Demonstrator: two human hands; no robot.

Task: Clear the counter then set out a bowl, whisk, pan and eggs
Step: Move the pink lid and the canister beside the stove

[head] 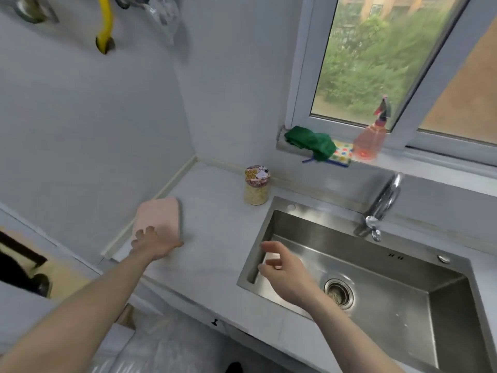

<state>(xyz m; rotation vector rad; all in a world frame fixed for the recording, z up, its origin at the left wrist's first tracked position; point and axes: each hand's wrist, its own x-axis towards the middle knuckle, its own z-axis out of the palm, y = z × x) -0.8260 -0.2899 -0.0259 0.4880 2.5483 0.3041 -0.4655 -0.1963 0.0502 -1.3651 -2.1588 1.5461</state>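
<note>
A pink flat board (161,214) lies on the white counter (215,238) near the left wall. My left hand (153,244) rests on its near edge, fingers spread over it and thumb at its right corner. My right hand (282,267) hovers over the left rim of the steel sink (403,278), fingers loosely curled and apart, holding nothing. A jar (256,185) with a cartoon lid stands at the back of the counter. No bowl, whisk, pan or eggs are in view.
A chrome tap (382,205) stands behind the sink. On the window sill lie a green cloth (312,141), a patterned sponge (343,152) and an orange spray bottle (369,138). A yellow utensil (105,28) hangs on the left wall.
</note>
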